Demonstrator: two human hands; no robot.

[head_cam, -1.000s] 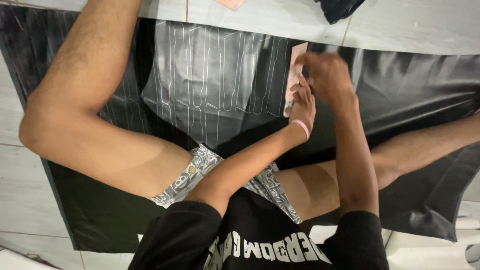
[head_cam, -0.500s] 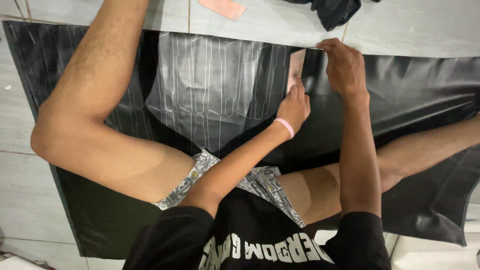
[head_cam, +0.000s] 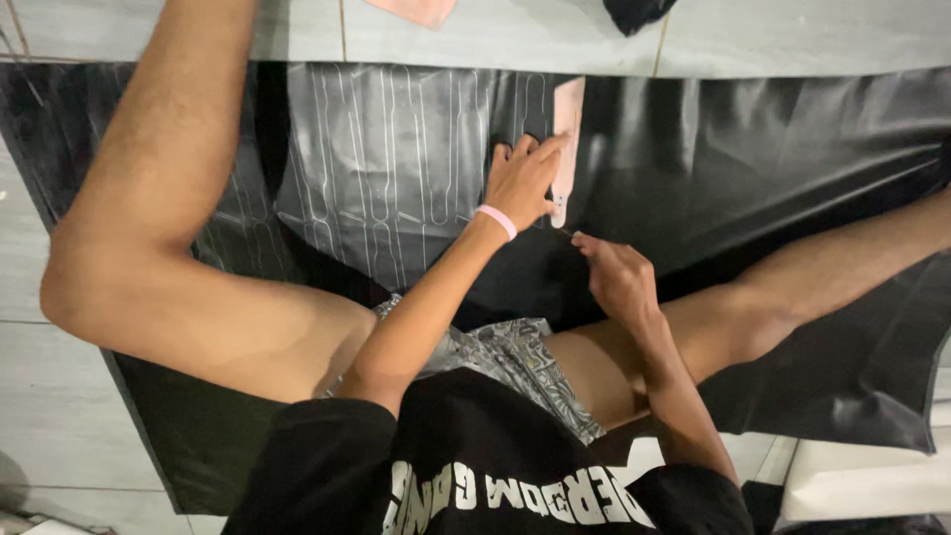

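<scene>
A large black sheet (head_cam: 753, 149) lies spread on the tiled floor between my legs. White traced outlines (head_cam: 396, 159) cover its left part. A narrow pink template (head_cam: 569, 109) rests on the sheet just right of the outlines. My left hand (head_cam: 520, 180), with a pink wristband, lies flat with its fingers pressing on the template's left edge. My right hand (head_cam: 616, 277) is just below the template's lower end, fingers pinched on a thin pen-like tool (head_cam: 572, 235) whose tip touches the sheet.
My bent left leg (head_cam: 168, 228) lies over the sheet's left side and my right leg (head_cam: 812, 277) stretches across its right. A second pink piece (head_cam: 416, 10) and a dark object (head_cam: 634, 12) lie on the tiles beyond the sheet. A white object (head_cam: 872, 485) sits at bottom right.
My right hand has come down from the template's top end to below its lower end. My left hand has stayed on the template, and the view has shifted slightly.
</scene>
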